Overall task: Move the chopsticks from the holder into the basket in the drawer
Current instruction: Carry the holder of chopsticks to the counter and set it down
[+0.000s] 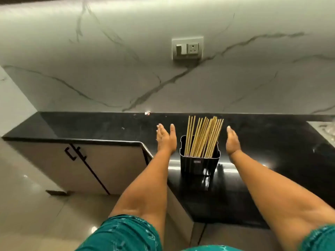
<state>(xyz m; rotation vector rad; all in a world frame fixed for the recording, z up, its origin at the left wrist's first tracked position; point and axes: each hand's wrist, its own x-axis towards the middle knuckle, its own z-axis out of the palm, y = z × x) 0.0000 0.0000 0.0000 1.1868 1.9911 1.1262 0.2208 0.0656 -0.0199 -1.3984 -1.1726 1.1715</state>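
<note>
Head view: chopsticks [203, 136] stand between both hands' spread fingers [160, 128], untouched.

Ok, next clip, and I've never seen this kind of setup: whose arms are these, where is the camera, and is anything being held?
There is no machine here. A person wears one wide-angle camera on the head, looking forward and down, so the two bare arms are their own. The left hand and right hand are both open and empty, one on each side of a black holder without touching it. The holder stands on a black countertop and is full of upright wooden chopsticks, all in place. Behind is a marble wall with a socket plate. Cabinet doors show below; no open drawer or basket is visible.
</note>
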